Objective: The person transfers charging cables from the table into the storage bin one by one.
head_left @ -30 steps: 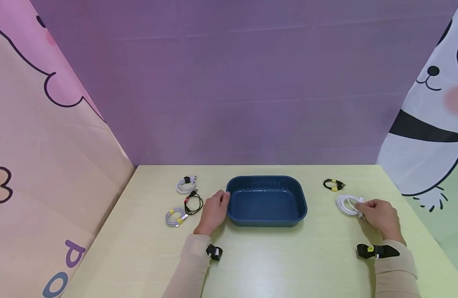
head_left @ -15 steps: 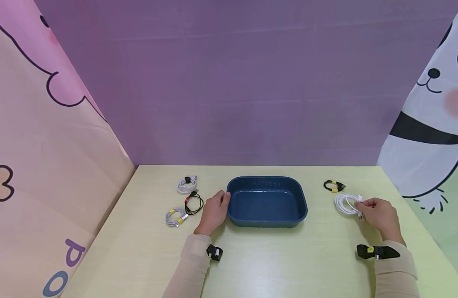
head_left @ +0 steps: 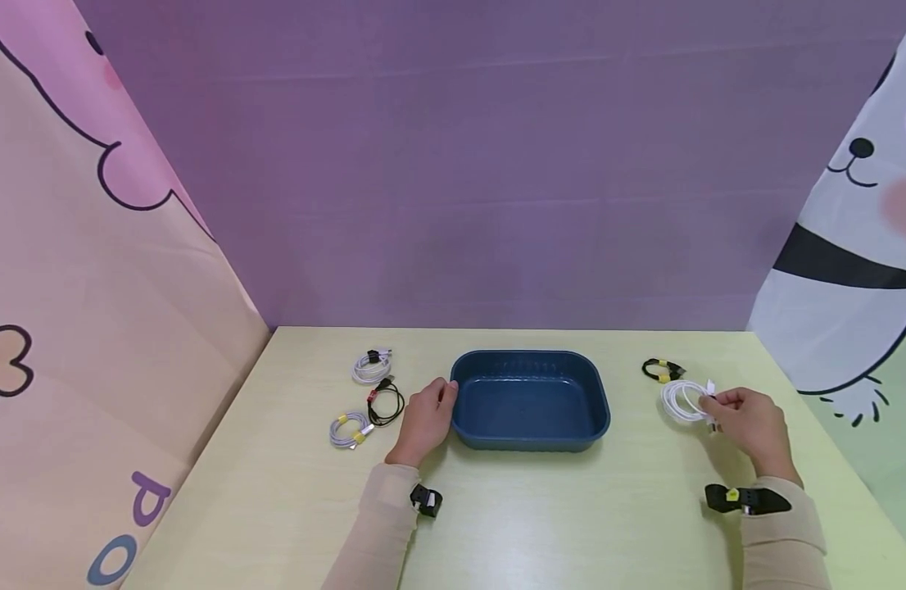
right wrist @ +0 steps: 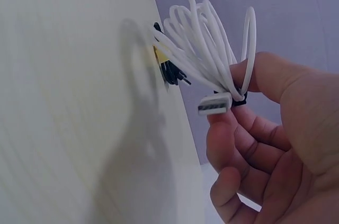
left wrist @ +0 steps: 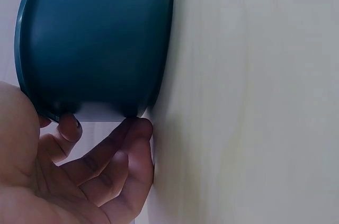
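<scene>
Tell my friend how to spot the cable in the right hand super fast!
Start at the blue tray in the middle of the pale table. Over on the person's right, the right hand pinches a coiled white cable. Just beyond it, a black cable with yellow bands lies on the table, but yours is white and the only one held.

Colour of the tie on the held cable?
Black tie; best seen in the right wrist view.

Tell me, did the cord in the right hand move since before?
Yes: in the head view, the white cord has shifted slightly up and left, nearer the small black cord.
</scene>
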Tool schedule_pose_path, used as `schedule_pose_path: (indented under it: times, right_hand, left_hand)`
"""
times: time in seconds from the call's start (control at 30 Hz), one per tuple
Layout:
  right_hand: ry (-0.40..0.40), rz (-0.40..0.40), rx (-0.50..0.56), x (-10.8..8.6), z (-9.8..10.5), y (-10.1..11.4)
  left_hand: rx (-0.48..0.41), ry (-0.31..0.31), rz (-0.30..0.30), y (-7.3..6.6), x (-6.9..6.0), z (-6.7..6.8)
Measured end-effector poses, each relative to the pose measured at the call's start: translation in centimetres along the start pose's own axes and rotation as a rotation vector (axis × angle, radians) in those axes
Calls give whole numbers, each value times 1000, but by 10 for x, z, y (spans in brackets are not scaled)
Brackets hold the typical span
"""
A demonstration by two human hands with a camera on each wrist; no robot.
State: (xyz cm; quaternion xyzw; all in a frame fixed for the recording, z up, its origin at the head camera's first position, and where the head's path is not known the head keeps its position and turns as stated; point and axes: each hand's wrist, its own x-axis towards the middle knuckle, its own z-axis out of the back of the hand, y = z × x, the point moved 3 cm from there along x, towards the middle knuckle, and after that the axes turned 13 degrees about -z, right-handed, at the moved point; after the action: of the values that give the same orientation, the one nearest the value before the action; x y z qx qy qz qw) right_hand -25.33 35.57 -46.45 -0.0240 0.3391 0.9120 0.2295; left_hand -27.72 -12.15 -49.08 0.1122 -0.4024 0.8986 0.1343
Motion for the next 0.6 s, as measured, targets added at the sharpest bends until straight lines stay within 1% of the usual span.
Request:
schedule_pose_path:
  times: [0.33, 0.6]
  right_hand:
    - [-32, 45, 0, -4, 2, 8]
    - [-52, 66, 3, -7, 3, 13]
  left_hand:
    - [5, 2, 8, 0, 0, 0]
    - [2, -3, 1, -1, 0, -1]
